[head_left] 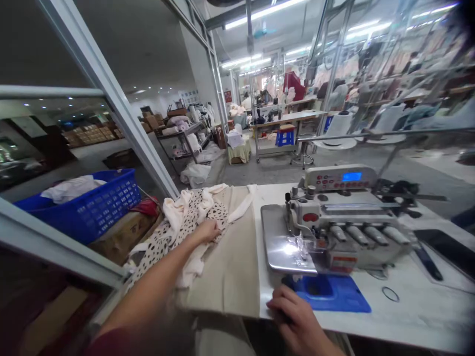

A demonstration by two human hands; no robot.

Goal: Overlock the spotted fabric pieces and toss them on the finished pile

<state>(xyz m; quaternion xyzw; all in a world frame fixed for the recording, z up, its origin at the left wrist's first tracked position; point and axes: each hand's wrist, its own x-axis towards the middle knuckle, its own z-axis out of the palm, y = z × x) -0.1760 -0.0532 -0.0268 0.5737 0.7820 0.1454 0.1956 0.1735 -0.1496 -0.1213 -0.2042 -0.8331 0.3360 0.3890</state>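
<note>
My left hand [208, 231] is closed on the spotted cloth [187, 212], which lies bunched with pale pink fabric [178, 207] on the left part of the table. Beneath the pile is a beige cloth [239, 257]. At the table's front edge, left of the blue tray [334, 294], rests my right hand [293, 314] with curled fingers; whether something small is in it cannot be made out. A sewing machine [334, 212] with a lit needle area and metal plate [276, 237] stands right of the cloth.
A blue basket [107, 202] with white cloth sits at the left, beyond a metal frame post [122, 109]. On the right of the table lie a dark phone-like object [428, 262] and a black ring [390, 294]. Workshop tables and a blue stool [285, 137] stand behind.
</note>
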